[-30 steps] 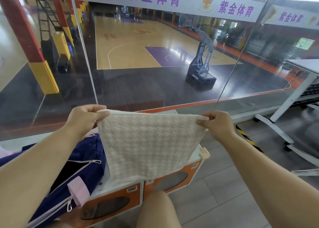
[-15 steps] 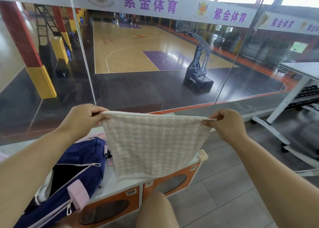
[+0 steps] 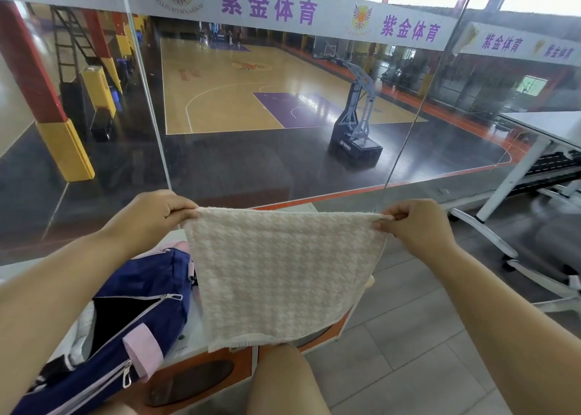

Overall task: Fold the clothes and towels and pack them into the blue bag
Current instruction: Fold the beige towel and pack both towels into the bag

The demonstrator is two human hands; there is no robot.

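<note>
Pale houndstooth towel (image 3: 279,276) taut between pinching left hand (image 3: 157,215) and right hand (image 3: 415,226) (blue bag (image 3: 141,292) unzipped below).

Nubby woven towel (image 3: 279,276), smooth nylon bag (image 3: 138,292)

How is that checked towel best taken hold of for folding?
Take the towel at its two top corners, coming in from either side, as the left hand and right hand pinch it. Held so, it hangs flat and spread wide, so it would probably fold cleanly corner to corner.
</note>
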